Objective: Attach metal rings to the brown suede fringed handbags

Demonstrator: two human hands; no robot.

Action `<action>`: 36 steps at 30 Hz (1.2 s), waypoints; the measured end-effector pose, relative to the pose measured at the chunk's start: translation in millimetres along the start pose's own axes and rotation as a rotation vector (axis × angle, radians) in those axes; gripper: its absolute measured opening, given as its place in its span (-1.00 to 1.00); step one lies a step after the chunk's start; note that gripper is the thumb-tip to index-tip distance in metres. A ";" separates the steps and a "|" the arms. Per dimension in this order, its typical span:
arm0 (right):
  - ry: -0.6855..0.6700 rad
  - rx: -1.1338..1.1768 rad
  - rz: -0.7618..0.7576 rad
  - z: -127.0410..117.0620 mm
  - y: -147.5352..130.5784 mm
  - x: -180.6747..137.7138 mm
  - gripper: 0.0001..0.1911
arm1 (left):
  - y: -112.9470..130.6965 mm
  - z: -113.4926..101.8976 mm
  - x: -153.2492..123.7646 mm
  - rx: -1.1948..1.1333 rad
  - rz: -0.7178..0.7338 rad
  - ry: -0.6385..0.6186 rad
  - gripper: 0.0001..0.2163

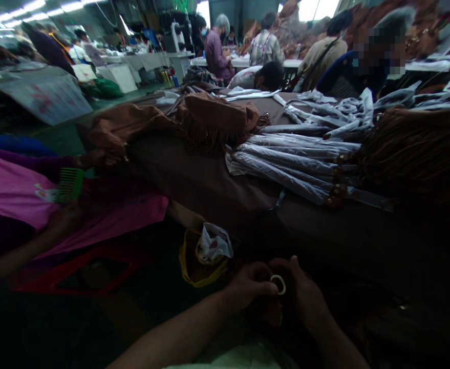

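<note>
My left hand (250,287) and my right hand (303,294) meet low in front of me, below the table edge. Both are closed together around a small pale ring (278,283) pinched between the fingertips. Something dark hangs under the ring, too dim to make out. Just left of my hands lies a yellow-rimmed bag with a crumpled white plastic bag (213,245) in it.
A brown-covered table (217,184) carries plastic-wrapped straps (286,164), brown fringed bags (217,120) and a brown fringe pile (416,154). At left a person in pink (13,192) holds a green comb (69,184). Several people work at far tables.
</note>
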State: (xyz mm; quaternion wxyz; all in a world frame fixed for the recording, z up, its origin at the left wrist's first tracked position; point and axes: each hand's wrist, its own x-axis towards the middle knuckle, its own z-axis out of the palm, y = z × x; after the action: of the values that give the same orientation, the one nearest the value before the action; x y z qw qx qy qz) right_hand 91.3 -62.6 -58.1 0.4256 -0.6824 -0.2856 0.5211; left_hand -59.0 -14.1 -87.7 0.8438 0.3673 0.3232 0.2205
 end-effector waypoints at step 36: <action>-0.159 -0.125 -0.003 -15.9 -17.0 1.9 -0.52 | 1.1 -14.0 0.8 -0.238 0.009 -0.004 -0.54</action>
State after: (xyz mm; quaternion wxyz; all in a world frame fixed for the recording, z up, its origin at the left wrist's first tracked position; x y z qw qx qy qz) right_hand 107.9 -57.5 -42.6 0.3593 -0.6637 -0.3513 0.5540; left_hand -68.4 -6.3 -94.5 0.8811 0.2662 0.2915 0.2605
